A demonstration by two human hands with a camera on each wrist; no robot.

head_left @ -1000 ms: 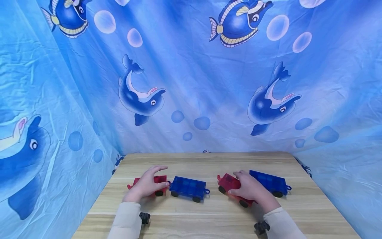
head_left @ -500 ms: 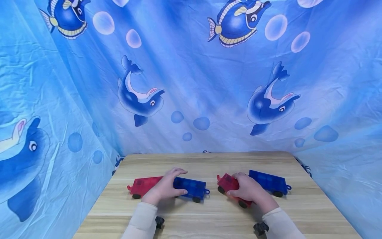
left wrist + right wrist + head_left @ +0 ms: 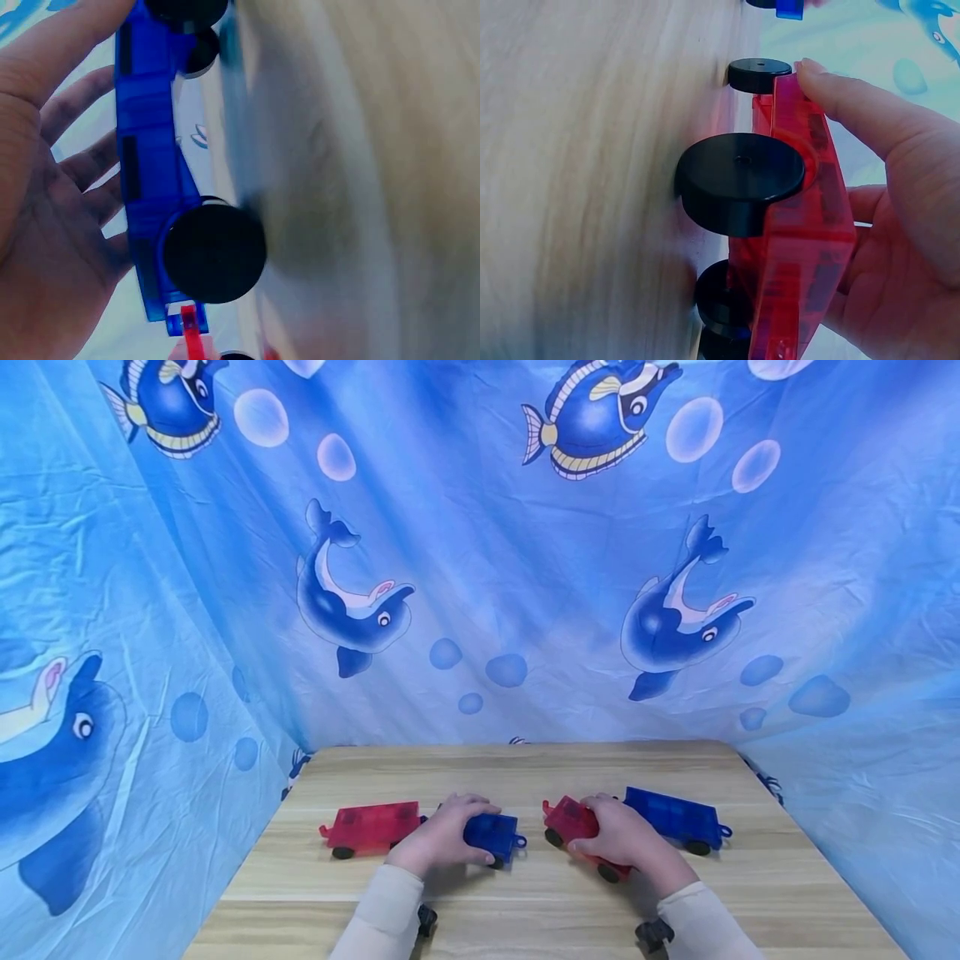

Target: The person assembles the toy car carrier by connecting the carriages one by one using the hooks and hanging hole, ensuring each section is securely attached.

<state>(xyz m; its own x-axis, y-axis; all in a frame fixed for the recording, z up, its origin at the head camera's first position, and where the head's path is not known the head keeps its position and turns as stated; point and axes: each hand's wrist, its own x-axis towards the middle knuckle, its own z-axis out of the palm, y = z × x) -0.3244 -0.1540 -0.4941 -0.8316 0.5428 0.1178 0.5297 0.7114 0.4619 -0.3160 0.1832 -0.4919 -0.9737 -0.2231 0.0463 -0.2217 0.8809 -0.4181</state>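
My left hand (image 3: 442,837) holds a translucent blue toy train car (image 3: 492,835) across its top, thumb on the near side and fingers on the far side. Behind it stands a red toy train car (image 3: 375,828); in the left wrist view its red hook (image 3: 192,330) meets the loop of the blue car (image 3: 150,112). My right hand (image 3: 618,833) grips another red toy train car (image 3: 573,820), set at a slant, its hook toward the blue car's ring with a small gap between. My palm hides part of each held car.
A second blue toy train car (image 3: 678,818) stands at the right, just beyond my right hand. All the cars are on a wood-grain table (image 3: 510,914). A blue sea-print curtain (image 3: 480,568) rises behind the table and along both sides.
My left hand has moved right, off the left red car and onto the blue car beside it. The right hand keeps its grip on its red car, which has crept slightly left.
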